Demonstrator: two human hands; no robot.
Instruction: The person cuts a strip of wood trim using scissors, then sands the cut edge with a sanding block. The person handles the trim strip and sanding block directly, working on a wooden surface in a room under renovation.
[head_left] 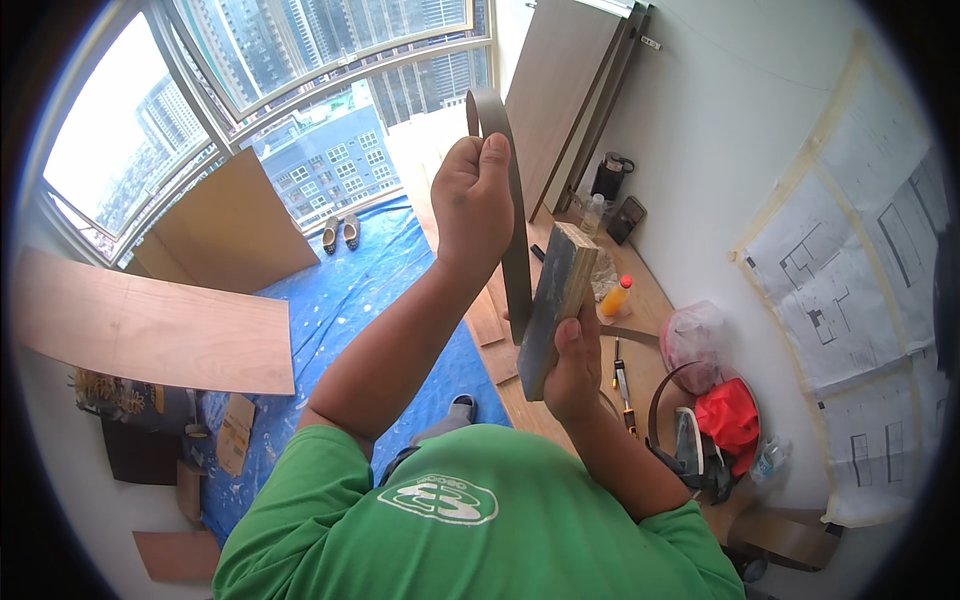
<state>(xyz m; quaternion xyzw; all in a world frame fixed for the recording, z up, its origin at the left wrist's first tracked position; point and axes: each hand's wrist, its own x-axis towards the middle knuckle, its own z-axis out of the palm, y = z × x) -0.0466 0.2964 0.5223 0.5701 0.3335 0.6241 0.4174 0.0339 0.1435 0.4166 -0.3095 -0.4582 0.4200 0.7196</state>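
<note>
My left hand [472, 200] is raised and pinches a long grey-brown edge-banding strip [516, 250] near its top, where the strip curls over above the fingers. The strip hangs down alongside a thick plywood block [556, 300] with a dark face and a pale layered end. My right hand [575, 365] grips that block from below and holds it tilted upright. The strip's lower end lies against the block's dark face. My green shirt [470, 520] fills the bottom of the view.
A blue tarp [340, 290] covers the floor by the windows [300, 90]. Plywood sheets [150, 320] lie left, and tall boards [570, 90] lean on the wall. An orange bottle [617, 296], a knife [622, 385], a red bag [730, 415] and wall drawings [850, 260] are at the right.
</note>
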